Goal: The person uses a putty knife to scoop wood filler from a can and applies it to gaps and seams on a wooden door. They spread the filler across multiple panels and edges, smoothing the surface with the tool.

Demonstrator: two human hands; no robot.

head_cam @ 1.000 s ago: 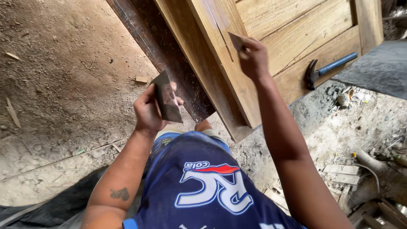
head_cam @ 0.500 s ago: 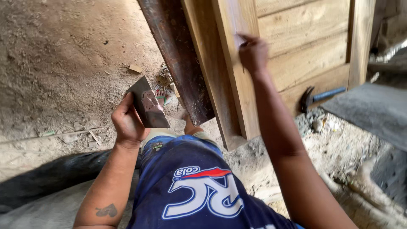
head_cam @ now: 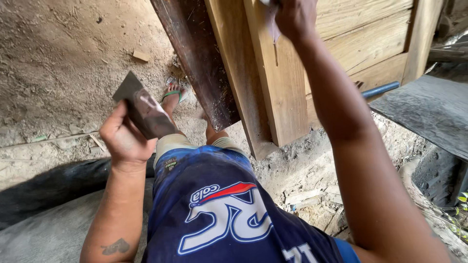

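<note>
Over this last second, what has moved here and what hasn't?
The right hand slid its small scraper up the wooden door to the picture's top edge. The left hand drifted left, still gripping the flat dark plate. The door stayed put.

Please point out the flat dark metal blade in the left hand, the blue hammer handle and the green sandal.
flat dark metal blade (head_cam: 146, 109), head view, middle of its face.
blue hammer handle (head_cam: 381, 89), head view, mid-shaft.
green sandal (head_cam: 171, 93), head view, strap.
</note>
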